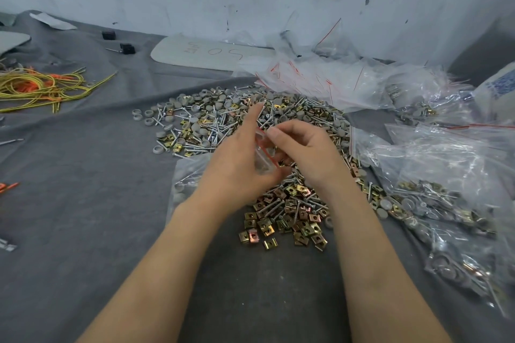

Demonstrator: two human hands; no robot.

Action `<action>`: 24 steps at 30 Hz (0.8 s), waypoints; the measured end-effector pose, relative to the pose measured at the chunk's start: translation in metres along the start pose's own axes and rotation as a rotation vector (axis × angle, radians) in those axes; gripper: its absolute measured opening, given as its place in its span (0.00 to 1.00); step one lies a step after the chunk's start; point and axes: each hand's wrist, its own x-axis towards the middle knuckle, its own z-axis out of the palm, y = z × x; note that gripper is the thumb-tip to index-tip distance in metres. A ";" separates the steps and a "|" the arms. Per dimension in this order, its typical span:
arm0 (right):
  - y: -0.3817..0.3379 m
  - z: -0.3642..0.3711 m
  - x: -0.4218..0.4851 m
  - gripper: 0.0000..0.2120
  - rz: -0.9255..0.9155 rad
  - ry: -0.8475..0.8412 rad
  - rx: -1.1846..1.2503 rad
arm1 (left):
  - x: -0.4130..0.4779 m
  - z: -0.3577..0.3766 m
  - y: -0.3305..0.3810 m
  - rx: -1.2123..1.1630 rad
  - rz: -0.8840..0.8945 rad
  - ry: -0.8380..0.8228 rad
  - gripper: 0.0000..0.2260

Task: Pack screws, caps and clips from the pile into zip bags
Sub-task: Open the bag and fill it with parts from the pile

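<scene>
A big pile [223, 120] of silver screws, grey round caps and brass-coloured square clips spreads over the grey cloth. Above its middle, my left hand [239, 159] holds a small clear zip bag [266, 152] with a red seal strip, index finger pointing up. My right hand [303, 150] pinches the bag's top edge from the right, fingers curled. What is inside the bag cannot be made out. A cluster of loose clips [284, 220] lies just below my hands.
Filled zip bags [434, 203] lie heaped at the right, empty ones [320, 78] at the back right. Yellow and orange wires [41, 86] sit at the far left. A grey board [195, 54] leans by the wall. Another clear bag [186, 175] lies under my left wrist.
</scene>
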 end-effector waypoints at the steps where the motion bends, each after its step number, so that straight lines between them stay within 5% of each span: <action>1: 0.001 -0.001 0.000 0.04 -0.007 0.012 -0.048 | 0.001 -0.001 -0.002 -0.016 -0.017 -0.006 0.47; 6: 0.017 -0.026 0.002 0.07 0.167 0.353 -0.566 | 0.002 -0.010 -0.012 -0.113 -0.143 0.140 0.47; 11: 0.023 -0.027 0.002 0.08 0.435 0.083 -0.854 | 0.001 -0.011 -0.012 -0.126 -0.151 0.158 0.47; 19: 0.024 -0.026 0.005 0.07 0.443 0.195 -0.831 | 0.003 -0.011 -0.015 -0.108 -0.168 0.146 0.47; 24: 0.017 -0.023 0.004 0.03 0.153 0.406 -0.488 | 0.003 -0.009 -0.013 -0.067 -0.150 0.078 0.48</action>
